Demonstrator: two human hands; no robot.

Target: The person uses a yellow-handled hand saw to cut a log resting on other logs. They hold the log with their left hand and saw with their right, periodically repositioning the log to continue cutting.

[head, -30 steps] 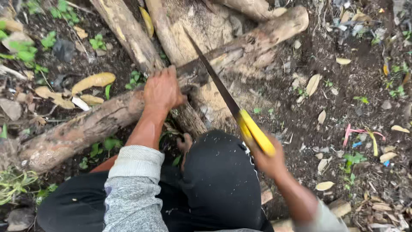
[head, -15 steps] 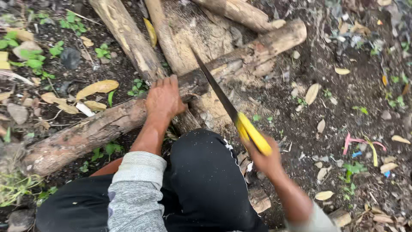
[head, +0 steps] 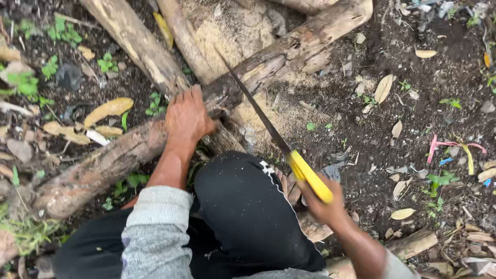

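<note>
Pulled back a bit since 0.5 s ago, the saw (head: 263,121) blade lies across the log (head: 155,139), teeth prob. in the cut. R hand (head: 323,204) grip closed round its yellow handle; L hand (head: 187,118) pressed flat on the log, left of the blade.
</note>
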